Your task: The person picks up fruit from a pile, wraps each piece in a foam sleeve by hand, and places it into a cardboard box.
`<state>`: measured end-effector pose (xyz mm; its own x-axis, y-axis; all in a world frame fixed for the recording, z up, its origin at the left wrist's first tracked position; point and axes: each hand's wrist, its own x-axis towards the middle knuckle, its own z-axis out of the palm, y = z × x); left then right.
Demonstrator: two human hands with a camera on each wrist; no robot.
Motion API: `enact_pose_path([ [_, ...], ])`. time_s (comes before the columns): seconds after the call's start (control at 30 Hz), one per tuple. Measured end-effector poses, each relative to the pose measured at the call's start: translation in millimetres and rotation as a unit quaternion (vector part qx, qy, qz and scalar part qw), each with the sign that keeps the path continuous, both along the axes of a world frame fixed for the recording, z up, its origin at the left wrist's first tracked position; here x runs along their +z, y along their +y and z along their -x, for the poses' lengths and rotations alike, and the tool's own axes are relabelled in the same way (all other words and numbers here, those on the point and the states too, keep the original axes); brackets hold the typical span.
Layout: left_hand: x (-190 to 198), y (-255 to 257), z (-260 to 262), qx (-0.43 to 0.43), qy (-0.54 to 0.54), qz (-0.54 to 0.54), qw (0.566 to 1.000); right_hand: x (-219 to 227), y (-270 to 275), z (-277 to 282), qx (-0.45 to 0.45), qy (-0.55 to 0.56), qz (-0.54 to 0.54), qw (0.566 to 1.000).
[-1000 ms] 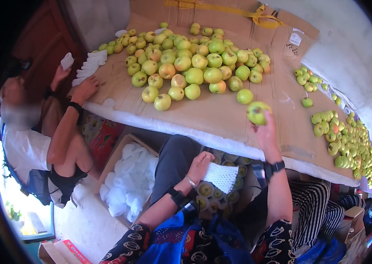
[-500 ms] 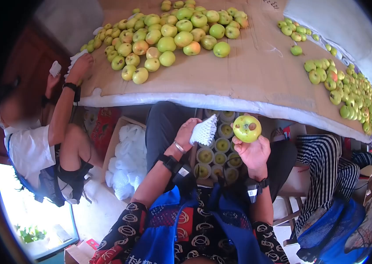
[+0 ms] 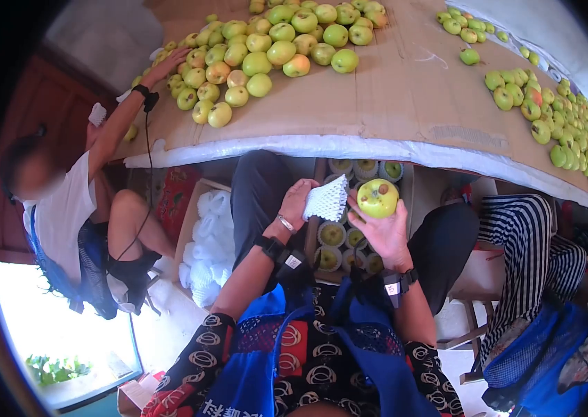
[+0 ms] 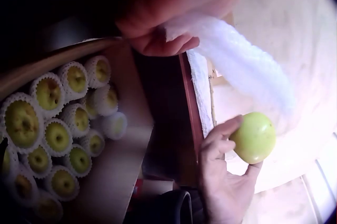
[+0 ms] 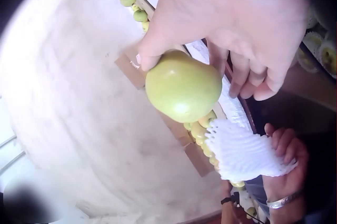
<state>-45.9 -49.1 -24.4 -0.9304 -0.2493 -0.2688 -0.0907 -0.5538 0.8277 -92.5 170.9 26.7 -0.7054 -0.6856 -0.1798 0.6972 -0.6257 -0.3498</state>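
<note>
My left hand [image 3: 296,203] pinches the closed end of a white foam net sleeve [image 3: 327,199]; the sleeve's wide end faces the apple. The right hand [image 3: 387,235] holds a yellow-green apple [image 3: 378,198] with a brown blemish, just right of the sleeve and apart from it. In the right wrist view, thumb and fingers grip the apple [image 5: 183,86] at its sides, and the foam sleeve [image 5: 245,150] hangs from the left hand [image 5: 288,169] below. The left wrist view has the sleeve [image 4: 237,61] blurred above the apple [image 4: 254,138].
Loose apples [image 3: 257,63] are heaped on the cardboard-covered table [image 3: 377,104], with more [image 3: 572,139] at the right. Below its edge stands a box of sleeved apples [image 4: 56,135]. A box of white foam sleeves [image 3: 209,250] stands left. Another person [image 3: 64,215] reaches over the table.
The right hand has brought the apple from above the table's edge down beside the sleeve. The sleeve has turned toward the apple. The other person's arm now reaches into the apple heap.
</note>
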Motion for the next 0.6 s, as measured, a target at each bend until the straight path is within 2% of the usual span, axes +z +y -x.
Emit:
enact_pose_path([
  [0.17,-6.0,0.5,-1.4,0.012,-0.003,0.043,0.999,-5.7,-4.3,-13.6,0.038,0.014,0.027,0.999],
  [0.23,-6.4,3.0,-1.1,0.014,-0.018,0.085,0.996,-4.4,-9.1,-16.1,0.047,0.020,0.007,0.999],
  [0.4,-2.2,5.8,-1.6,0.016,-0.027,0.087,0.996,-5.9,-14.9,-17.3,0.052,0.024,-0.039,0.998],
  [0.5,0.2,7.0,-1.0,0.030,-0.028,0.083,0.996,-5.8,-14.3,-13.7,0.036,-0.015,-0.048,0.998],
  [0.6,-1.5,7.7,-1.1,0.038,-0.022,0.065,0.997,-7.4,-7.2,-5.4,0.001,-0.037,-0.004,0.999],
])
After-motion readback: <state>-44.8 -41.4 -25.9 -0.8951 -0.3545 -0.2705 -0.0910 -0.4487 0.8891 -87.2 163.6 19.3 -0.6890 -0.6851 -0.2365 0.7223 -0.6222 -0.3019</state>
